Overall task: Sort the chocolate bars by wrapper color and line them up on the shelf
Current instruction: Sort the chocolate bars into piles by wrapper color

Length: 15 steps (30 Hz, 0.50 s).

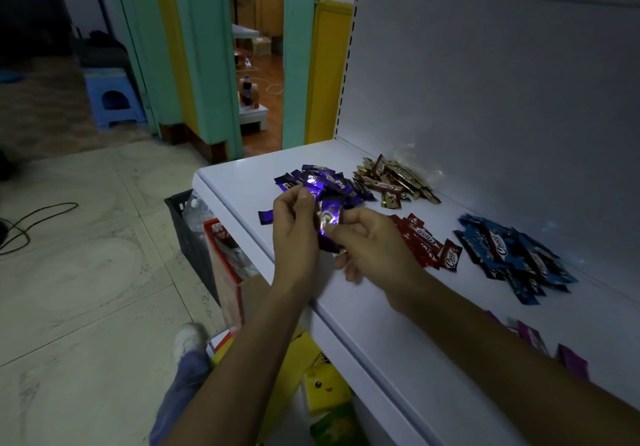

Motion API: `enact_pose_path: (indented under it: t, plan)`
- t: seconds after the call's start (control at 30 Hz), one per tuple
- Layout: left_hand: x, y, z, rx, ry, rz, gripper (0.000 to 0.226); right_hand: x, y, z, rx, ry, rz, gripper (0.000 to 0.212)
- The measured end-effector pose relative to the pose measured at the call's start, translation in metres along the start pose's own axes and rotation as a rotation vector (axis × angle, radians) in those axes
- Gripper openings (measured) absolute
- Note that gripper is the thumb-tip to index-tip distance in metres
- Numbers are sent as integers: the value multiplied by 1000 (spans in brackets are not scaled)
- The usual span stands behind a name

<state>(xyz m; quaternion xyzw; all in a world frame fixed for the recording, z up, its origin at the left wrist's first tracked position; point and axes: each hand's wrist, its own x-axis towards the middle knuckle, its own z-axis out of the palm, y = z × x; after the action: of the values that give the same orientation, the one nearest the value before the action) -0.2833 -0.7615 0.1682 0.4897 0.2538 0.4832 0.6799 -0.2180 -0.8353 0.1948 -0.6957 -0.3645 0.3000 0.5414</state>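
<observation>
Small chocolate bars lie in colour piles on the white shelf [363, 307]: a purple pile [332, 182] at the far left, a gold pile [394, 181] behind it by the back panel, a red pile [424, 241] in the middle and a blue pile [512, 255] to the right. Several violet bars [571, 361] peek out beside my right forearm. My left hand [294, 234] and my right hand [370, 241] meet above the shelf's front, both pinching a bunch of purple bars [327, 220]. One purple bar [266, 216] lies alone at the shelf's front edge.
A black crate [188, 227] and a red-and-white box [225, 265] stand on the tiled floor below the shelf's left end. Yellow and green packages [325, 390] sit under the shelf. A cable [31, 220] trails across the floor. An open doorway [258, 65] is beyond.
</observation>
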Motion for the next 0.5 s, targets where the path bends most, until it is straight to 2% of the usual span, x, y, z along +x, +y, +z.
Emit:
enact_pose_path:
  t: [0.1,0.23,0.37,0.5]
  plan:
    - [2,-2,-1,72,-79,-7,20,5,-3,-10,61,78,-66,6]
    - [4,1,-2,59,-111,-65,19,15,0,-20,-19,81,-88,9]
    - [4,0,0,41,-74,-68,22,24,3,-31,-2,38,-79,17]
    - [3,-1,0,13,-27,-49,26,40,6,-46,60,79,5,21]
